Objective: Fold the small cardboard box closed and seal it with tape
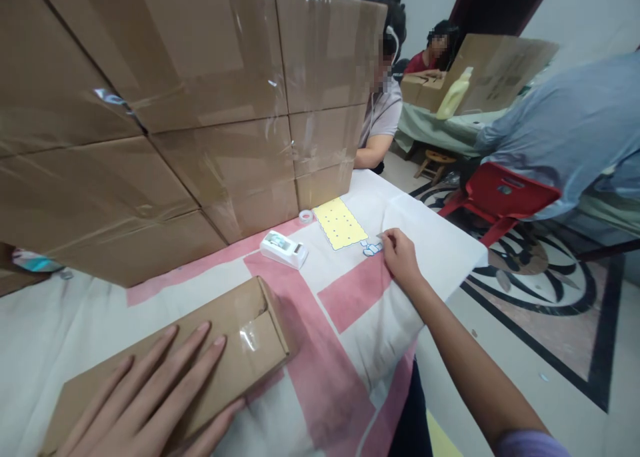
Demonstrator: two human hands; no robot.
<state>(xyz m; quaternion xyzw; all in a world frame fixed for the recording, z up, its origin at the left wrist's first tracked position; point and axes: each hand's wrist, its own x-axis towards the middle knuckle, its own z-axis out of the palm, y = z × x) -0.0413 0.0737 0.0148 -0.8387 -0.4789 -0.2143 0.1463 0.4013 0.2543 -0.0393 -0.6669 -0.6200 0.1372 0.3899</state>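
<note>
A long brown cardboard box lies on the cloth-covered table, with a strip of clear tape across its end flap. My left hand rests flat on top of this box, fingers stretched and apart. Over toward the table's right edge, my right hand is closed in a pinch. A small greyish tip pokes out between its thumb and finger, too small to name. Close to that hand is the yellow, sponge-like figure printed on the cloth. A white tape dispenser stands between the box and the figure.
Stacked taped cartons form a wall along the table's far side. By its foot lies a small tape roll. A person sits behind the cartons. At right, another person in blue sits on a red chair; a yellow bottle stands beyond.
</note>
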